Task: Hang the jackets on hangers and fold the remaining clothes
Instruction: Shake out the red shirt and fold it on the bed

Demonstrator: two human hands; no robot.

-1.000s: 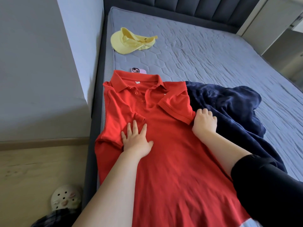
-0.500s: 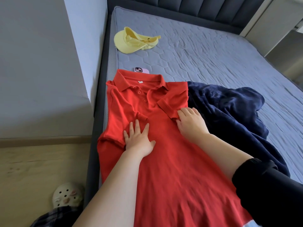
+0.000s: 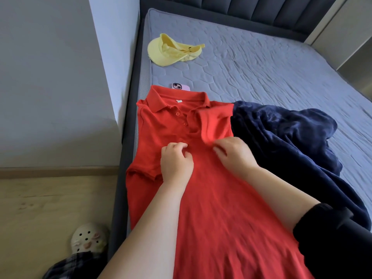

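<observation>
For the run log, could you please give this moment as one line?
step: folding red polo shirt | left hand: curled on chest, grip unclear | right hand: pinches folded-in sleeve

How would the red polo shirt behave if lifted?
Probably floppy: the red polo shirt lies flat, its sleeves folded over softly. Likely light, since the right hand pinches a sleeve hem with fingertips. Lifted there, it would probably drape.
</observation>
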